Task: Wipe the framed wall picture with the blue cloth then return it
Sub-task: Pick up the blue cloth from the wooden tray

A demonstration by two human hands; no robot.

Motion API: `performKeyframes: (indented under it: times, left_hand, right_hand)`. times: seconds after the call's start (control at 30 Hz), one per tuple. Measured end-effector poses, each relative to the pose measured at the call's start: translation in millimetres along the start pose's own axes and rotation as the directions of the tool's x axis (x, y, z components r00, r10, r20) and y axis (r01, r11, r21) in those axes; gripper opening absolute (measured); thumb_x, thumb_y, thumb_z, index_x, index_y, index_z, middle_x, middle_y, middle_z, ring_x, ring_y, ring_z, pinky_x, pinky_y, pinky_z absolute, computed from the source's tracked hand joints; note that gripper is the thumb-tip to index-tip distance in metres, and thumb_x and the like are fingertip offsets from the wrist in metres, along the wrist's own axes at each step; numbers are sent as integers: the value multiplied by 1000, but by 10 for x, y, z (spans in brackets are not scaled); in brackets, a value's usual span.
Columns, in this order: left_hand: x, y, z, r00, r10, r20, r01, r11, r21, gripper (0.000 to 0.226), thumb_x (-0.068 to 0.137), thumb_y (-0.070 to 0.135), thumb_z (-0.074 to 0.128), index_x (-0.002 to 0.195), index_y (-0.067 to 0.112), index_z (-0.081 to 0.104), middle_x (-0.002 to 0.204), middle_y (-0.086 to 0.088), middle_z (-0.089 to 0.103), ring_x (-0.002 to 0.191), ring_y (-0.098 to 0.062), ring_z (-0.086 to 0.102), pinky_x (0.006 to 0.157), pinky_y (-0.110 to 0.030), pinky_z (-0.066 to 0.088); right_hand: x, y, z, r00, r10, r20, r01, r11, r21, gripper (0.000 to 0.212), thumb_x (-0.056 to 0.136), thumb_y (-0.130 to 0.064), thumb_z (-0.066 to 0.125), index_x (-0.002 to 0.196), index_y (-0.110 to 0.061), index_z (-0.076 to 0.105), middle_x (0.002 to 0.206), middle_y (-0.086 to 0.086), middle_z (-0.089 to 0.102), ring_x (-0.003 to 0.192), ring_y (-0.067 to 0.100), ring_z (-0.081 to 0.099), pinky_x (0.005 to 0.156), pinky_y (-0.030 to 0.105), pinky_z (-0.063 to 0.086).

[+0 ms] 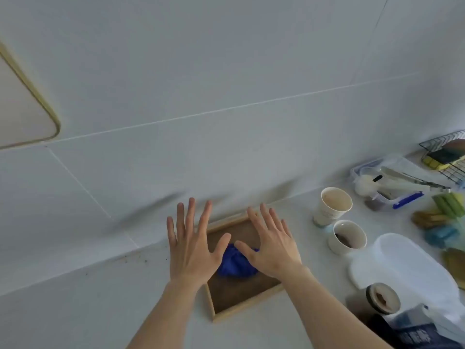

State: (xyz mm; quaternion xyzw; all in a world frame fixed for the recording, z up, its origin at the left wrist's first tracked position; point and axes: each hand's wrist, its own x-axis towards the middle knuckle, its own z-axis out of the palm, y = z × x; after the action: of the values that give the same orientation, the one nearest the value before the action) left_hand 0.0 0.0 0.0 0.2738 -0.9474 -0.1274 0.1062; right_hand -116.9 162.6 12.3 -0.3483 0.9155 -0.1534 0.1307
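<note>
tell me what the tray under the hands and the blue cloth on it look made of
Tray: pale, matte rim, probably light wood; the dull brown base could be cork or board. Blue cloth: soft crumpled fabric, matte, bunched in folds.

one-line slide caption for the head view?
Both open hands, left and right, hover above blue cloth in wooden tray.

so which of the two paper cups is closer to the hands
The lower, shorter paper cup, beside the white tray; the taller cup stands farther back toward the wall.
</note>
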Motion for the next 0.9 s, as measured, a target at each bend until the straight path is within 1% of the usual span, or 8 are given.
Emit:
performKeyframes:
  times: [0.1,0.2,0.3,0.4,0.53,0.63,0.73,0.9]
  left_hand:
    - [-27,-12,198,996,-26,86,25,1000,5,88,88,81,19,155,46,-27,171,1,-27,157,-24,-26,127,-48,-15]
    - [-138,-20,400,983,-35,179,51,995,-88,90,90,80,25,157,43,-22,173,2,-21,159,-21,-21,130,-43,-8]
    - [-206,-33,565,956,-49,291,96,984,-149,90,94,72,38,159,39,-16,175,3,-8,161,-19,-7,131,-41,3]
    - [-253,-4,647,938,-57,342,128,974,-189,89,96,62,50,163,35,-3,173,5,15,160,-18,17,128,-38,21]
    - [-265,64,682,928,-96,359,153,979,-134,70,97,53,57,157,30,28,156,7,46,140,-16,48,117,-32,40]
    - [-257,66,659,927,-134,349,186,975,-120,53,98,46,59,146,32,44,142,7,57,125,-17,59,104,-31,50]
    - [-233,42,616,931,-162,326,216,967,-136,35,100,39,59,133,31,53,130,9,62,112,-16,65,89,-27,54]
    - [-205,23,529,942,-173,288,222,963,-149,20,102,35,57,119,27,63,118,7,68,101,-16,68,82,-27,53]
  right_hand:
    - [57,95,179,996,25,84,-23,1000,-19,93,87,-81,38,161,-43,-5,174,-4,-8,160,22,-10,131,49,1]
    - [47,137,344,987,31,156,-31,1000,-4,92,89,-77,42,162,-42,-3,175,-4,-2,161,22,-6,131,47,1]
    - [51,165,456,972,32,235,-38,999,19,89,94,-66,49,162,-40,-1,175,-4,4,161,22,0,132,48,8]
    - [34,168,530,954,21,300,-38,998,49,86,96,-48,57,163,-36,4,174,-5,15,160,23,12,130,46,18]
    - [0,141,584,974,47,219,-67,994,83,66,100,-28,56,160,-26,29,157,-3,47,139,23,48,111,38,46]
    - [18,134,608,989,73,131,-86,992,91,44,100,-20,55,144,-23,54,137,-2,63,120,21,61,98,35,54]
    - [48,142,590,992,96,85,-103,992,78,29,101,-17,55,125,-22,69,123,-3,69,110,21,65,90,33,55]
    - [56,130,498,994,114,-5,-113,991,75,22,103,-17,50,112,-22,70,113,-4,71,100,20,65,73,27,43]
